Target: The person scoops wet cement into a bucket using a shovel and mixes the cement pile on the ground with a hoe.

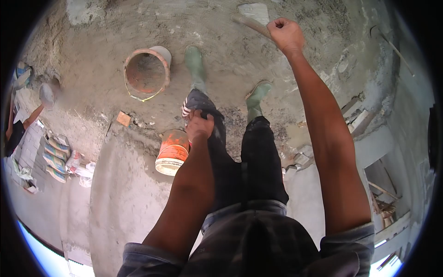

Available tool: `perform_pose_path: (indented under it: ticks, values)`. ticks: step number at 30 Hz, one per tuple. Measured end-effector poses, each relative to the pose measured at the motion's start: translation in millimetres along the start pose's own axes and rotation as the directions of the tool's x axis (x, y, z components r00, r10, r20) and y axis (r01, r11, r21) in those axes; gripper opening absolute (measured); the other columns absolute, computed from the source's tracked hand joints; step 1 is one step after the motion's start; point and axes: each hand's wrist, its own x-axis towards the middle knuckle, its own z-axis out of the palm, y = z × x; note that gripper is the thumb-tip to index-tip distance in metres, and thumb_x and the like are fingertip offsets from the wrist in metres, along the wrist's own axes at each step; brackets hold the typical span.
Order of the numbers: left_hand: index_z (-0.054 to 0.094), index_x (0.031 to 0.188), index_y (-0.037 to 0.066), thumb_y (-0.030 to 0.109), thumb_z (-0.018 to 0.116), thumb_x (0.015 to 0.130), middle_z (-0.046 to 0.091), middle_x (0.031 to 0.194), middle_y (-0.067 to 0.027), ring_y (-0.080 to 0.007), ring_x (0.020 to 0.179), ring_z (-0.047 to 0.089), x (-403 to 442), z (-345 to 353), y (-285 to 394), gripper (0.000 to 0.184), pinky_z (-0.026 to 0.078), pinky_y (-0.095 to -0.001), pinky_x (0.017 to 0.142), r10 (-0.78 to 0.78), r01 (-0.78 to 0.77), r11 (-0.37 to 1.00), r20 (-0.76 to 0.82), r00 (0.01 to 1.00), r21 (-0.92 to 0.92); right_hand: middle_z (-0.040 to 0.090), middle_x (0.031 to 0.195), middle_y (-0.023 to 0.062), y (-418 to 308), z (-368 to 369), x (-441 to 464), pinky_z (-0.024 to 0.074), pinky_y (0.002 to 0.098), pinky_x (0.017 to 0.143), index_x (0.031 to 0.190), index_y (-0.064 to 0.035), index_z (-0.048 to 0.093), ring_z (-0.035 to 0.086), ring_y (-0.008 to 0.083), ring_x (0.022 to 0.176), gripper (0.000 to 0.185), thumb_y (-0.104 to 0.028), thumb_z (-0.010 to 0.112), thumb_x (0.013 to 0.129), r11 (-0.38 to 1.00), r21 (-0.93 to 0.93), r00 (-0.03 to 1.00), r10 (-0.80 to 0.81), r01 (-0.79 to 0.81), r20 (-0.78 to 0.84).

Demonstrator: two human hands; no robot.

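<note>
My right hand [285,35] is closed in a fist around one end of a flat, mortar-coated plastering trowel [253,25], held out over the grey mortar surface. Beside the trowel lies a smooth pale patch [255,13]. My left hand [200,125] rests on my bent left knee, over the dark trouser leg [217,138], with thumb and fingers apart. A piece of striped cloth [185,109] shows at that knee. Close to the left hand is an orange bucket [174,147] with a white rim. A larger mortar-stained bucket [146,73] with a wire handle lies farther out.
My green boots [194,64] stand on the rough mortar. A brick piece [123,118] lies near an edge at left. At far left, another person's arm [34,115] reaches to a container [47,94]; stacked bags [57,157] lie nearby. Rubble [302,158] and a long-handled tool [392,48] are at right.
</note>
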Motion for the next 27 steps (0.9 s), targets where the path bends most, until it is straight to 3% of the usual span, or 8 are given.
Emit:
perform_pose_path:
  ticks: [5,8,27]
  values:
    - [0.061,0.135,0.013,0.045,0.06,0.088,0.043,0.158,-0.0064,-0.029,0.143,0.043,-1.5,-7.7,4.6,0.056,0.043,-0.0467,0.113,0.005,-0.005,1.0,0.005,1.0,0.011,0.077,0.095,0.0058,-1.5,0.1,1.5,0.0552,0.039,0.083,0.089,-0.0197,0.079,0.072,0.0281,0.092,0.025,-0.037,0.064,0.078,1.0,-0.009,1.0,0.007,-0.007,0.015]
    - [0.063,0.131,0.014,0.043,0.063,0.087,0.049,0.153,-0.005,-0.03,0.141,0.044,-1.2,-7.7,4.5,0.053,0.042,-0.0453,0.114,-0.005,0.005,1.0,-0.014,1.0,-0.016,0.077,0.098,0.0058,-3.2,-2.7,-0.8,0.0552,0.0389,0.083,0.091,-0.0195,0.079,0.072,0.0285,0.093,0.025,-0.036,0.064,0.079,0.999,-0.032,1.0,0.003,-0.002,0.03]
    - [0.061,0.135,0.015,0.045,0.061,0.087,0.048,0.154,-0.0054,-0.0292,0.143,0.043,-1.7,-17.8,12.5,0.056,0.04,-0.045,0.116,-0.023,0.023,1.0,0.019,1.0,0.002,0.078,0.095,0.0087,-3.4,-6.2,-4.0,0.0551,0.0396,0.088,0.093,-0.0199,0.08,0.072,0.029,0.094,0.027,-0.036,0.063,0.08,1.0,-0.027,0.999,-0.004,0.006,0.043]
